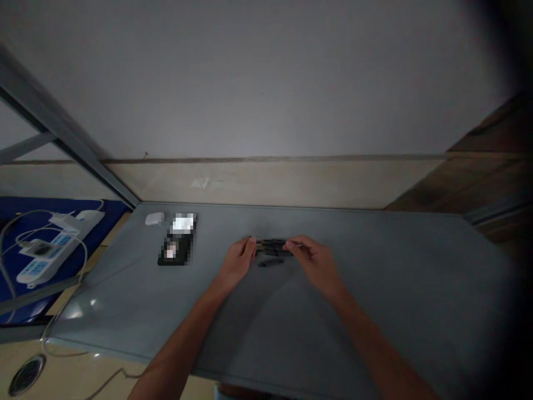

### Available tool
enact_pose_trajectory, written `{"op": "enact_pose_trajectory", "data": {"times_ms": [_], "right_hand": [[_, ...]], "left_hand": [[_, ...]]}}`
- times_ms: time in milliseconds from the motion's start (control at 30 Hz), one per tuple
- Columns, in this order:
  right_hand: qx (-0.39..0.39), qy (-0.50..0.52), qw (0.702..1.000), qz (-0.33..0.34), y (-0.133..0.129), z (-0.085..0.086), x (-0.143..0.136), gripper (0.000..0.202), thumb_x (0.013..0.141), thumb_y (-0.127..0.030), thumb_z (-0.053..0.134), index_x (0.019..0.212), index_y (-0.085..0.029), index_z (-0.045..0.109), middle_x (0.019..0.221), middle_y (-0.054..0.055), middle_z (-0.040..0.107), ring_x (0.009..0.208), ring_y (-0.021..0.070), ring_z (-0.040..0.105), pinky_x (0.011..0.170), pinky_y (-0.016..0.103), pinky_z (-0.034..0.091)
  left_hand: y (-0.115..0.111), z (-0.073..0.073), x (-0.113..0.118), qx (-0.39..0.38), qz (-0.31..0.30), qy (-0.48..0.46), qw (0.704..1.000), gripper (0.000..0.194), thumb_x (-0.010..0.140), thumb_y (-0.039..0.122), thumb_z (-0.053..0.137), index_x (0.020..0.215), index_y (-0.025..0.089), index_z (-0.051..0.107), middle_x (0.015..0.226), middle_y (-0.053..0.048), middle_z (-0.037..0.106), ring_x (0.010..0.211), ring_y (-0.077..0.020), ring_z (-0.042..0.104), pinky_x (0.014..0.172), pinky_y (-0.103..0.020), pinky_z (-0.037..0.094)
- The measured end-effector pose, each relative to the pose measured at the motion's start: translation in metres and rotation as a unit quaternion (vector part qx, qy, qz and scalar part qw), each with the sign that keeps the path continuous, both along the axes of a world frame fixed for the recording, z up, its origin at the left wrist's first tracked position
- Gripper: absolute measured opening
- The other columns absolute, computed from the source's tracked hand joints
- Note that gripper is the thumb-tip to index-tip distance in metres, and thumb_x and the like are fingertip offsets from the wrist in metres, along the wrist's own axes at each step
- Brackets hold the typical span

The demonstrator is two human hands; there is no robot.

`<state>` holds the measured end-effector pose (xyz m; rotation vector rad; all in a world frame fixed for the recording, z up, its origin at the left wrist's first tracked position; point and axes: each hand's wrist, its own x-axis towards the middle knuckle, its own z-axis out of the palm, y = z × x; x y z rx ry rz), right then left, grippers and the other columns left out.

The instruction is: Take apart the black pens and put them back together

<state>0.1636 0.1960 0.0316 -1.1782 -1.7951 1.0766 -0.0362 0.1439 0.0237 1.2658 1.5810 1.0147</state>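
Several dark, slim pens [270,246] lie side by side in a bunch between my hands, over the middle of the grey table. My left hand [238,260] is closed at their left end, thumb towards the bunch. At the right end, my right hand [314,261] pinches with thumb and forefinger. A short dark piece [270,262] lies just in front of the bunch; whether it is a pen or a cap I cannot make out. The fingertips partly hide the ends of the pens.
To the left on the grey table [137,294] lie a blurred-out black phone-like object [177,244] and a small white case [154,219]. Beyond the left edge, a white power strip [58,250] with cables rests on a blue surface. A wall [266,183] stands behind the table.
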Motion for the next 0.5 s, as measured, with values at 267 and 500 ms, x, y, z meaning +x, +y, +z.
{"op": "enact_pose_trajectory", "data": {"times_ms": [267,500], "right_hand": [[-0.020,0.004,1.000,-0.004,0.0011,0.0016,0.0019,0.031,0.089,-0.048,0.054,0.081,-0.022,0.070,0.076,0.003,0.072,0.074,0.0198,0.067,0.071,0.030,0.048],[-0.042,-0.026,0.999,-0.019,-0.0024,0.0057,0.0029,0.051,0.093,-0.053,0.046,0.055,-0.020,0.058,0.048,-0.001,0.053,0.048,0.0134,0.051,0.052,0.026,0.039]], "left_hand": [[0.0025,-0.0003,-0.0048,0.042,-0.025,0.022,0.999,0.035,0.093,0.047,0.044,0.079,0.017,0.056,0.064,0.004,0.047,0.059,-0.0104,0.044,0.057,-0.022,0.033],[-0.0042,0.0066,0.0018,0.072,-0.048,0.137,0.987,0.041,0.099,0.042,0.031,0.074,0.018,0.052,0.063,0.002,0.051,0.059,-0.0115,0.048,0.059,-0.024,0.033]]}}
